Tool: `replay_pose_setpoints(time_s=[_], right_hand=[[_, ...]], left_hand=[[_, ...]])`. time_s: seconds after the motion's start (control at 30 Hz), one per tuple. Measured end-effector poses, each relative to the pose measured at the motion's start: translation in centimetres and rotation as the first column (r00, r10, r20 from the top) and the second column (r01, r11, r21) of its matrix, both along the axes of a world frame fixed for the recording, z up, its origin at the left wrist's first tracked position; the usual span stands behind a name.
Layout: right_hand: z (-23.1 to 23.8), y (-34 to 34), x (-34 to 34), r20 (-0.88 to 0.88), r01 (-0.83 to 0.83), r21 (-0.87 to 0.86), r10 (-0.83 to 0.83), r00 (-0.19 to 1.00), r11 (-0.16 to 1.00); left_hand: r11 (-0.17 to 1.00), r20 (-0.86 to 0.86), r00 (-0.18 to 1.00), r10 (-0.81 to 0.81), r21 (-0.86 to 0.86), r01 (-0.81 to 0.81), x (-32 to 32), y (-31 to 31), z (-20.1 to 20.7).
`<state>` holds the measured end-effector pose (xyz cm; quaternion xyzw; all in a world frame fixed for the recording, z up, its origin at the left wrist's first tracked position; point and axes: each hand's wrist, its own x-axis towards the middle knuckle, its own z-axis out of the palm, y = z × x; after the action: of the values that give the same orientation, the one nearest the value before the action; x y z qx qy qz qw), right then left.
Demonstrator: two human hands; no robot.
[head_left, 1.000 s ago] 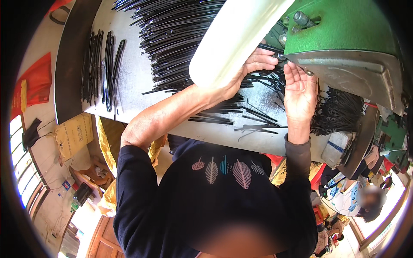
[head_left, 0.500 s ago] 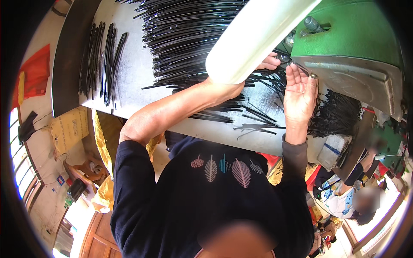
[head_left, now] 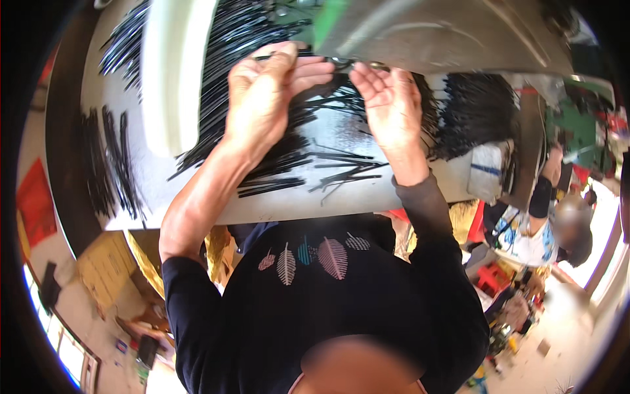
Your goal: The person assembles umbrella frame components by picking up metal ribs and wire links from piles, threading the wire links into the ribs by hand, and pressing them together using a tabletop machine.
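From the head view, the left hand [head_left: 262, 98], fingers outstretched, pinched a slim black strip [head_left: 262, 58] near a dull metal guard [head_left: 446, 39]; the right hand [head_left: 392, 111] cupped upward, half open, seemingly empty. Glossy, straight strips [head_left: 220, 105] littered the smooth grey table [head_left: 275, 209].

Dark top [head_left: 315, 308], leaf prints [head_left: 333, 259] across chest (pink, pale, teal), greyish right cuff [head_left: 423, 200]

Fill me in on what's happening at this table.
A person is busy at a table strewn with thin black strips. The left grip and the right grip, palm showing, are close together by the lower edge of a machine's metal cover; whether either holds a strip is hard to tell. A few loose strips lie nearer the person, with more grouped at the table's left end.
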<state>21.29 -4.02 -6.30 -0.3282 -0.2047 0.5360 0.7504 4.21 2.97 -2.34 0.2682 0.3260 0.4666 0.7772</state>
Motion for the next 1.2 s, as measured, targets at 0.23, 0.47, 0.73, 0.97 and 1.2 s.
replay_pose_setpoints(time_s=[0.23,0.47,0.73,0.97,1.2], right_hand=[[6.1,-5.1,5.4,0.753,0.035,-0.453,0.362,0.550,0.891],[6.4,-5.0,11.7,0.732,0.224,0.005,0.149,-0.665,0.975],[5.4,-1.7,5.0,0.820,-0.082,0.229,-0.237,-0.520,0.970],[3.9,0.6,-1.5,0.999,0.011,0.031,-0.030,-0.041,0.999],[3.7,0.1,-2.2,0.726,0.048,-0.311,0.205,0.657,0.949]], left_hand=[[0.978,0.049,0.977,-0.207,-0.008,0.208,-0.8,0.0,0.3],[0.903,-0.005,0.906,-0.423,-0.089,0.421,-0.2,-3.3,0.5],[0.882,0.259,0.893,-0.367,-0.208,0.422,-0.8,-3.1,0.2],[0.933,0.036,0.962,-0.271,-0.234,0.272,-0.5,-2.4,-0.1],[0.942,-0.260,0.912,-0.317,0.022,0.334,0.1,-1.9,-0.4]])
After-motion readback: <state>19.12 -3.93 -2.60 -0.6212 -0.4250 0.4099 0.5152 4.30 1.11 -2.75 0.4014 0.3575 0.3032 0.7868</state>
